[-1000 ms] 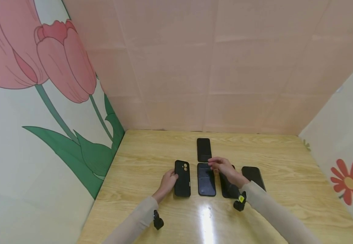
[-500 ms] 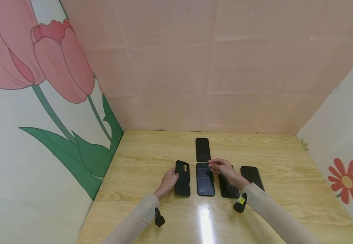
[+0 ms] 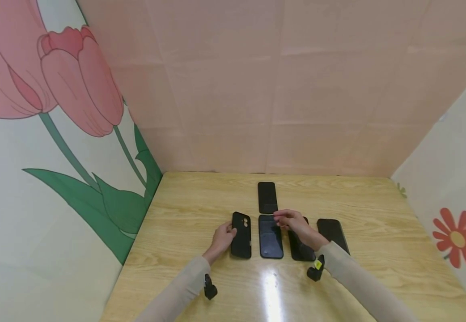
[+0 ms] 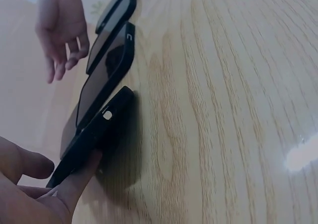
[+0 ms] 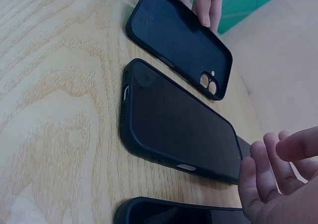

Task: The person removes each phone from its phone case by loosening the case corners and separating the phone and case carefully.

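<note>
My left hand (image 3: 221, 238) pinches a black phone case (image 3: 241, 235) by its left edge, thumb on one face and fingers beneath. The case is tilted a little off the table, and its hollow inside with two camera holes shows in the right wrist view (image 5: 181, 40). Just right of it lies a phone (image 3: 270, 239) in a black case, screen up. My right hand (image 3: 297, 224) hovers over that phone's upper right corner, its fingers loosely bent and holding nothing. In the right wrist view, the right hand (image 5: 285, 179) appears beside the phone's far end.
Behind the middle phone lies another dark phone (image 3: 267, 197). A cased phone (image 3: 302, 248) lies partly under my right hand, and one more (image 3: 331, 232) lies further right, partly behind the forearm. The wooden table (image 3: 201, 192) ends at a pink back wall (image 3: 233, 147).
The table and phones have drifted slightly left in the head view. The case in my left hand has come marginally closer to the middle phone. My right hand keeps its pose.
</note>
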A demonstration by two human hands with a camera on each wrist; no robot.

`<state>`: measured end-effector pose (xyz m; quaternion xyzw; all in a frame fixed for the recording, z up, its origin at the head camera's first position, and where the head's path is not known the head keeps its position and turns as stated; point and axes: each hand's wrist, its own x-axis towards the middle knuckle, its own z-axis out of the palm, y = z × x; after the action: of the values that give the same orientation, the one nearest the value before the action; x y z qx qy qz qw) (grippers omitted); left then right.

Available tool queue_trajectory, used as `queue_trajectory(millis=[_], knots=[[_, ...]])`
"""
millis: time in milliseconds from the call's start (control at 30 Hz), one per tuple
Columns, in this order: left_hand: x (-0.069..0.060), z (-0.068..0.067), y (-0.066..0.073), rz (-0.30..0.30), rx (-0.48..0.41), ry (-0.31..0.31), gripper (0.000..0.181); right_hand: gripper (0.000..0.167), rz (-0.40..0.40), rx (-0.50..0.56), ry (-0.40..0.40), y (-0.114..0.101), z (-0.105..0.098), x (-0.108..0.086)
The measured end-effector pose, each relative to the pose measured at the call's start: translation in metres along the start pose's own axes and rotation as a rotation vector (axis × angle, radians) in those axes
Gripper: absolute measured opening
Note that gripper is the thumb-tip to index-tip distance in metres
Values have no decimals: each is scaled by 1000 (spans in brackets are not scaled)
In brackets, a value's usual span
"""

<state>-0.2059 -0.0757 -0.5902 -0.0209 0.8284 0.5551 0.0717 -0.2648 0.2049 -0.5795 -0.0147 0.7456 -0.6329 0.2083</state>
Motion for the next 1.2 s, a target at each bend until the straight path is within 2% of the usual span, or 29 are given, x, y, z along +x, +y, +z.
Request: queue_trajectory(millis=[67, 267, 333, 467, 567, 733, 867, 1200], knots=[[0, -1, 0, 23, 45, 12, 43, 33, 3, -2, 2, 0, 0, 0], [-3, -4, 1, 138, 299, 62, 42, 36, 2, -6, 1, 0, 0, -2], [-4, -5, 0, 163, 340, 79, 42, 35, 1, -5, 9, 0, 0, -2], [-4, -6, -1, 199, 348, 77, 33, 34, -6, -8, 9, 2, 0, -2], [-4, -6, -3, 198, 332, 57, 25, 34, -3, -9, 3, 2, 1, -3], [-3, -6, -5, 169, 323, 55, 25, 33, 10, -7, -2, 4, 3, -3], [-4, -6, -5, 156, 338, 84, 36, 34, 10, -1, -3, 5, 2, -3], [-7, -9, -4, 143, 345, 117, 35, 34, 4, -21, -7, 6, 4, -3]])
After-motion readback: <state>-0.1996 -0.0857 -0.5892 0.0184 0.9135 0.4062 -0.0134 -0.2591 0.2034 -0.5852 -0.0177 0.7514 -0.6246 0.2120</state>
